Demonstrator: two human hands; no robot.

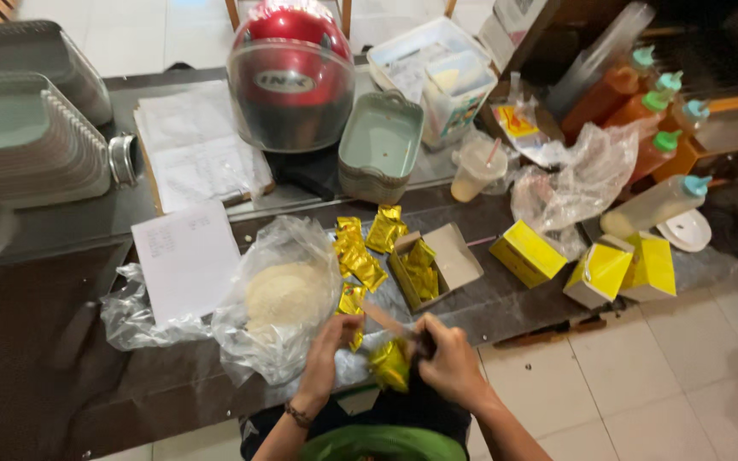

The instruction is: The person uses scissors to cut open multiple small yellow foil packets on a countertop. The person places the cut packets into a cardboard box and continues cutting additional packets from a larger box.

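Observation:
My left hand (328, 348) pinches a gold foil sachet (390, 365) that hangs between both hands at the near edge of the dark table (44, 341). My right hand (453, 360) is closed around a dark-handled tool that looks like scissors (386, 321), with its thin blade pointing up and left over the sachet. Just left of my left hand lies a clear plastic bag of pale powder (288, 294). Beyond the hands are loose gold sachets (367, 248) and an open cardboard box (454, 256) with more sachets in it.
Three yellow boxes (527, 252) (600, 271) (655, 265) lie at the right. A red helmet (292, 72), a green basket (382, 141), a plastic cup (478, 166), sauce bottles (642, 107), a crumpled bag (578, 175), paper sheets (185, 256) and stacked trays (27, 137) fill the back.

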